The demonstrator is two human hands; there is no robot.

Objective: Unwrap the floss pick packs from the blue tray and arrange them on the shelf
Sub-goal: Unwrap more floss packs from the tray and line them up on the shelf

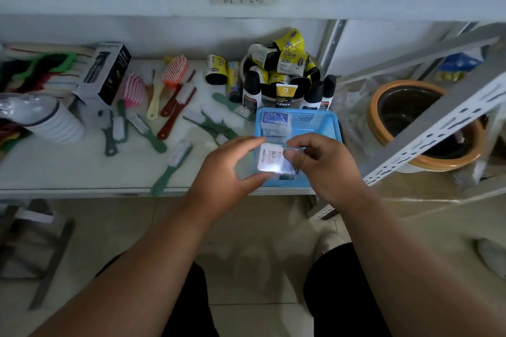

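- Gripping a floss pick pack [269, 160] with both hands, left hand [224, 172] cupping its left edge, right hand [325, 164] pinching its top right.
- Hovering just above the blue tray [325, 122] on the shelf [68, 169].
- Leaving more packs [275, 123] stacked inside the tray.

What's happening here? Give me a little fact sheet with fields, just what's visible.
Held item: floss pick pack, between both hands above the blue tray
Left hand: grips the pack's left side
Right hand: pinches the pack's upper right edge
In tray: more packs at the back left
Shelf: brushes scattered to the left
Behind tray: bottles and rolls
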